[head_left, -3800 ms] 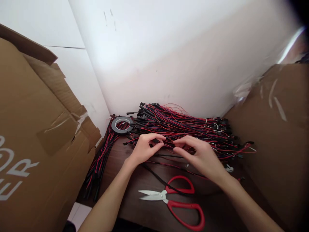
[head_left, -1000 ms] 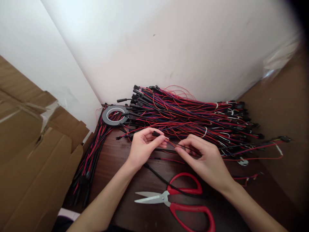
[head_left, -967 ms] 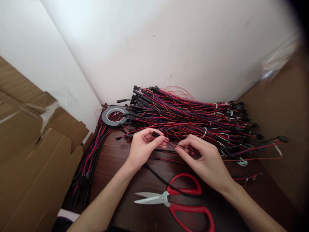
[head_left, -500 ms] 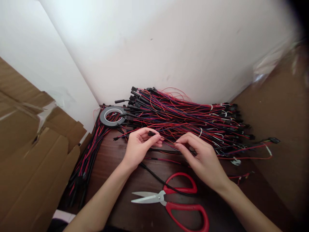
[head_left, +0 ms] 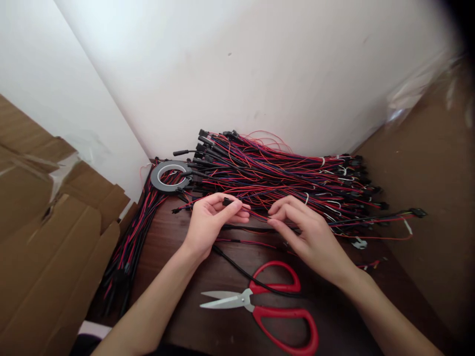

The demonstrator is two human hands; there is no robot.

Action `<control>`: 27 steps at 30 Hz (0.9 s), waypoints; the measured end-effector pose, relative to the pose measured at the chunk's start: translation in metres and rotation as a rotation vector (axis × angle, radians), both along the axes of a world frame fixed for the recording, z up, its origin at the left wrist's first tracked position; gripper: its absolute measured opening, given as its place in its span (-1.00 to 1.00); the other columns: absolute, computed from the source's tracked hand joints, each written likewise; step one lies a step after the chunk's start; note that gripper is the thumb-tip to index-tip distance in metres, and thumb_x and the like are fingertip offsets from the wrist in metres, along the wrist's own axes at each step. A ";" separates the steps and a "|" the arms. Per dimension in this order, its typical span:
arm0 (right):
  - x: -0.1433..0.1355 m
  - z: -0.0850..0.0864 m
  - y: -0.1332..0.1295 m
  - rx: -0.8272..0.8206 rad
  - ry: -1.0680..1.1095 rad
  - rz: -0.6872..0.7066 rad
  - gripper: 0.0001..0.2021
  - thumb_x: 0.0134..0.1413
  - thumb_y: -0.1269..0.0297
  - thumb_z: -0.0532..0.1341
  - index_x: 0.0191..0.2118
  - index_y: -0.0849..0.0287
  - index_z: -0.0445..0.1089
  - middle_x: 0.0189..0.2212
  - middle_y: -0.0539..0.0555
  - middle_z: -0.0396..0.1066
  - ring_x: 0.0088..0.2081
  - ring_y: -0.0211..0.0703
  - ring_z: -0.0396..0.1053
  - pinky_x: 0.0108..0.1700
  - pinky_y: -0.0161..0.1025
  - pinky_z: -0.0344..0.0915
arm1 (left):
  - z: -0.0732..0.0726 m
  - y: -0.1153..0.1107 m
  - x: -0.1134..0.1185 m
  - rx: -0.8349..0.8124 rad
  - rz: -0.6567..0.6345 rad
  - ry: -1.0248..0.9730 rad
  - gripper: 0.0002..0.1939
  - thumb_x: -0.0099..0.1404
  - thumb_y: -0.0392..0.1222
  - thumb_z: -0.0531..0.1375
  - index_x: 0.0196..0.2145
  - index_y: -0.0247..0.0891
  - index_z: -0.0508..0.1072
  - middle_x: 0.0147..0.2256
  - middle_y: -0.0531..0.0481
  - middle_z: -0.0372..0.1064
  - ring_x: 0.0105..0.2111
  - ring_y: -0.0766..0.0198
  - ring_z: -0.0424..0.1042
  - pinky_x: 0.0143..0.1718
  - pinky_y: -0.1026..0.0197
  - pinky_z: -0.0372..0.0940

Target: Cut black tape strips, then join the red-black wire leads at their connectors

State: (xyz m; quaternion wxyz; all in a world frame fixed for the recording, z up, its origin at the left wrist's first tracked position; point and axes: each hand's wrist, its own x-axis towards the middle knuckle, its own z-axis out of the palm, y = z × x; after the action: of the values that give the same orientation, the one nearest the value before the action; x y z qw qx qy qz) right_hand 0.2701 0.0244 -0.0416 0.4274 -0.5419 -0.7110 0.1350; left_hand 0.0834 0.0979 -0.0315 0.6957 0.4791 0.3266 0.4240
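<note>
My left hand (head_left: pixel 206 220) is closed, with a small black connector (head_left: pixel 227 201) between thumb and fingers. From it, thin red and dark wires (head_left: pixel 258 214) stretch across the gap to my right hand (head_left: pixel 309 230). Thumb and fingertips of that hand pinch together on the wires. Just behind both hands lies a large pile of wire harnesses (head_left: pixel 267 170), red, blue and black, with black connectors at the ends. Below them, on the dark wooden table (head_left: pixel 178 277), red-handled scissors (head_left: pixel 244 299) rest with blades parted. A black cable (head_left: pixel 237 267) crosses their upper handle.
A grey tape roll (head_left: pixel 156 179) lies at the pile's left end, over another harness bundle (head_left: pixel 128 247). An opened cardboard box (head_left: pixel 55 247) stands at the left, and a brown cardboard wall (head_left: pixel 415 163) at the right. A white wall (head_left: pixel 222 74) closes the back.
The wires between my hands look straighter now, and the gap between the hands is slightly wider. The whole view has shifted a little. The scissors and pile stay put.
</note>
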 end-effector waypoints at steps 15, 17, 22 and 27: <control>0.000 0.001 -0.005 -0.255 0.213 0.000 -0.77 0.18 0.13 0.24 -0.43 0.13 0.46 -0.49 0.02 0.48 -0.48 -0.21 0.36 -0.44 -0.29 0.24 | 0.002 0.000 0.000 0.027 0.059 0.020 -0.75 0.08 -0.16 0.41 -0.41 -0.38 0.50 -0.40 -0.09 0.57 -0.47 0.30 0.54 -0.36 0.29 0.51; -0.001 0.001 -0.005 -0.225 0.197 -0.021 -0.82 0.13 0.15 0.29 -0.40 0.13 0.47 -0.46 0.02 0.49 -0.45 -0.20 0.37 -0.40 -0.28 0.26 | 0.002 0.001 0.000 0.034 0.066 0.033 -0.75 0.09 -0.14 0.41 -0.40 -0.38 0.50 -0.40 -0.10 0.58 -0.46 0.29 0.55 -0.35 0.28 0.51; -0.001 -0.002 -0.003 -0.150 0.253 -0.056 -0.84 0.14 0.17 0.28 -0.40 0.11 0.47 -0.41 0.05 0.48 -0.37 -0.15 0.41 -0.30 -0.24 0.33 | 0.001 0.001 0.000 0.050 0.075 0.050 -0.73 0.09 -0.12 0.41 -0.40 -0.37 0.49 -0.40 -0.11 0.58 -0.46 0.25 0.56 -0.35 0.22 0.52; 0.000 -0.002 -0.003 -0.070 0.355 -0.074 -0.90 0.05 0.22 0.36 -0.44 0.06 0.52 -0.36 0.04 0.47 -0.29 -0.14 0.41 -0.20 -0.19 0.34 | 0.000 0.000 0.000 0.061 0.058 0.038 -0.76 0.11 -0.15 0.40 -0.40 -0.38 0.49 -0.42 -0.09 0.57 -0.46 0.25 0.56 -0.37 0.25 0.52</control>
State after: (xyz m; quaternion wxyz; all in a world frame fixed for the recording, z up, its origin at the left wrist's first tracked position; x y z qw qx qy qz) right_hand 0.2706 0.0218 -0.0439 0.5315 -0.5500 -0.5989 0.2373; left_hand 0.0829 0.0975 -0.0316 0.6619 0.4982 0.3405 0.4447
